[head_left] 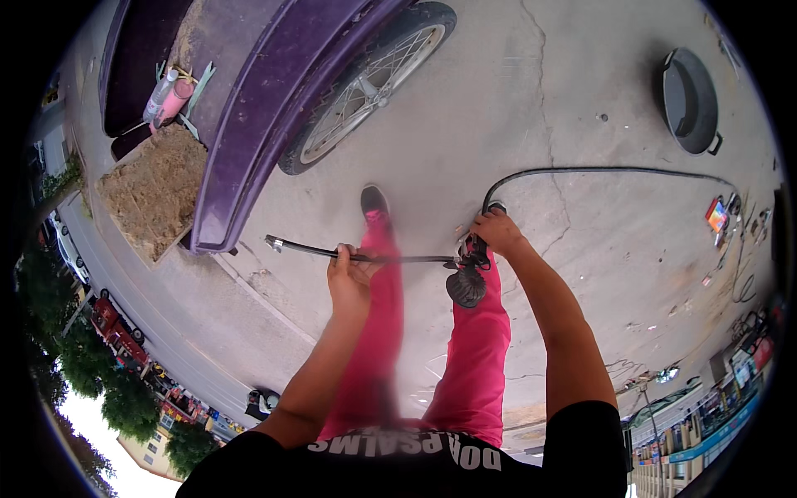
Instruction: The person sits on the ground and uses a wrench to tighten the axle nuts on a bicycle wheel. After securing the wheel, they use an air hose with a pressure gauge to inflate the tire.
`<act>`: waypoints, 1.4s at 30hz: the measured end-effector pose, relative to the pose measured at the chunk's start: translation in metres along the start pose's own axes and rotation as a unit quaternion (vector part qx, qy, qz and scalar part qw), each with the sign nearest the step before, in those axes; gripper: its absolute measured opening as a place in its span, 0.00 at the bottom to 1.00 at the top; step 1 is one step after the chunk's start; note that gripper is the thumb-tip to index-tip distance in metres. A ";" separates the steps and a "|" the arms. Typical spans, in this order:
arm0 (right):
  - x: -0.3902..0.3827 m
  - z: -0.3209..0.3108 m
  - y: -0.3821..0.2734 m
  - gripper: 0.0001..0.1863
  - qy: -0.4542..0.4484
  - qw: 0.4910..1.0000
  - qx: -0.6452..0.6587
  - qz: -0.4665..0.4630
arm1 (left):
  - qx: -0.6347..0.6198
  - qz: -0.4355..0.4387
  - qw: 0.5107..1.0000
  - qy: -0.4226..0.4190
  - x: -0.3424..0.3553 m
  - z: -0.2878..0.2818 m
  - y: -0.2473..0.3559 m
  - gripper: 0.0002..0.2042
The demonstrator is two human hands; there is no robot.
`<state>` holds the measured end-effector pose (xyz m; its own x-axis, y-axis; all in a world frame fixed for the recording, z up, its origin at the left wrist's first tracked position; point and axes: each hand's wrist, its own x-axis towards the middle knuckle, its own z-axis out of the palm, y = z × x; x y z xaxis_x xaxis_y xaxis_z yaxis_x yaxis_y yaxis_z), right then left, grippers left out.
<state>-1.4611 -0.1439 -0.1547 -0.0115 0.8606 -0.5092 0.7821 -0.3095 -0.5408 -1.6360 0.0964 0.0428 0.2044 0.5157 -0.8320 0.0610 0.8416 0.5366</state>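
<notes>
My left hand (pixel 350 270) holds a thin black hose (pixel 423 259) between thumb and fingers, and the hose's silver metal end (pixel 275 243) sticks out to the left. My right hand (pixel 496 231) is closed round the handle of what looks like a tire inflator (pixel 466 252). A round, ribbed black part (pixel 466 287) hangs below its body. The short hose joins the inflator to my left hand. From the top of the inflator, a longer black hose (pixel 614 170) runs off right. Much of the handle is hidden by my fingers. Ahead stands a spoked wheel (pixel 374 91).
A purple vehicle body (pixel 237 166) arches beside the wheel. A worn brown slab (pixel 155 189), a clear bottle (pixel 160 95) and a pink container (pixel 173 103) are at far left. A black basin (pixel 691 100) lies on cracked concrete at far right, above scattered small items.
</notes>
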 end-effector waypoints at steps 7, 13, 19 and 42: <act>0.076 0.057 0.015 0.13 -0.143 0.985 0.054 -0.076 | 0.121 0.083 0.988 0.040 0.091 -0.032 -0.007 0.13; 0.076 0.071 -0.037 0.15 -0.565 0.681 0.459 -0.078 | 0.321 0.155 0.933 -0.058 0.061 -0.034 0.022 0.12; 0.057 0.071 -0.025 0.14 -0.573 0.676 0.459 -0.061 | 0.220 0.127 0.964 -0.071 0.068 -0.008 0.011 0.14; 0.101 0.166 0.158 0.16 0.301 0.816 0.126 0.478 | -0.240 -0.180 0.954 -0.022 0.155 -0.031 -0.152 0.12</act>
<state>-1.4423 -0.1731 -0.4029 0.8957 0.1966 -0.3988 0.1010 -0.9634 -0.2482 -1.6442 0.0538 -0.1720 0.2961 0.1804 -0.9380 -0.3174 0.9448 0.0815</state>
